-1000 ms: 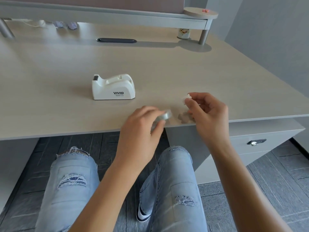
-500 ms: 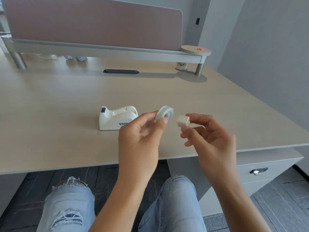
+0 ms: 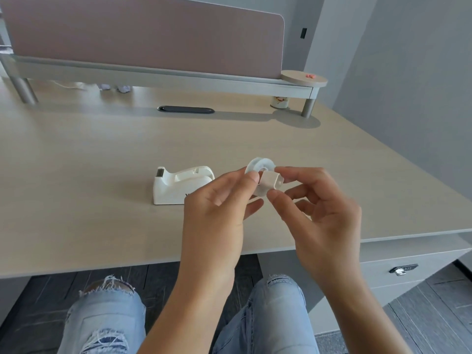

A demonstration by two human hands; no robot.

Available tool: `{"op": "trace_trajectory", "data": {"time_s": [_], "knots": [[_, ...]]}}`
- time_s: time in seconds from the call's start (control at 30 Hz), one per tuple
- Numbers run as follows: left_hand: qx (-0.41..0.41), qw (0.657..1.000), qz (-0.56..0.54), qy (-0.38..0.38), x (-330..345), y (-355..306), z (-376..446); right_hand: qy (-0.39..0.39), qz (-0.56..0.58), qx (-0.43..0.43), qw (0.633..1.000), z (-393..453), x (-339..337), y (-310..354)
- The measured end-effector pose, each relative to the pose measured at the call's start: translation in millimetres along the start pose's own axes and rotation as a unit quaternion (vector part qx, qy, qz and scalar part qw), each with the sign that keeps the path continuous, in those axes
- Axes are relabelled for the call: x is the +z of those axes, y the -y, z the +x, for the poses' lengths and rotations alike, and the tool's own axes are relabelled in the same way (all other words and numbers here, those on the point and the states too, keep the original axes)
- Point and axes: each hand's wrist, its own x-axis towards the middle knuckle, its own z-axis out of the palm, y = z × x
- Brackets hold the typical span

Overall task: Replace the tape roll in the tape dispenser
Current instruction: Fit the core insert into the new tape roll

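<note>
Above the counter (image 3: 102,175), the left hand (image 3: 217,213) pinches the tape roll (image 3: 258,167) on edge, its hole facing the right hand (image 3: 321,215), which pinches a white core (image 3: 270,183) against it. The dispenser (image 3: 178,185) lies lengthwise left-right, beside them.

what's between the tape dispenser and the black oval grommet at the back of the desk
Nothing: in the head view, the stretch of desk from the tape dispenser back to the black grommet is bare wood surface.
</note>
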Motion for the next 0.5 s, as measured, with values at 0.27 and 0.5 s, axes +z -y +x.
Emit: {"op": "trace_trajectory", "data": {"time_s": [0.27, 0.5], "knots": [[-0.003, 1.0, 0.012, -0.007, -4.5, 5.9, 1.1, 0.021, -0.088, -0.056, 0.994, 3.6, 2.6, -3.3], [-0.004, 1.0, 0.003, -0.01, -4.6, 8.6, 1.4, 0.056, -0.124, -0.089, 0.987, 6.5, -2.9, -4.3]]}}
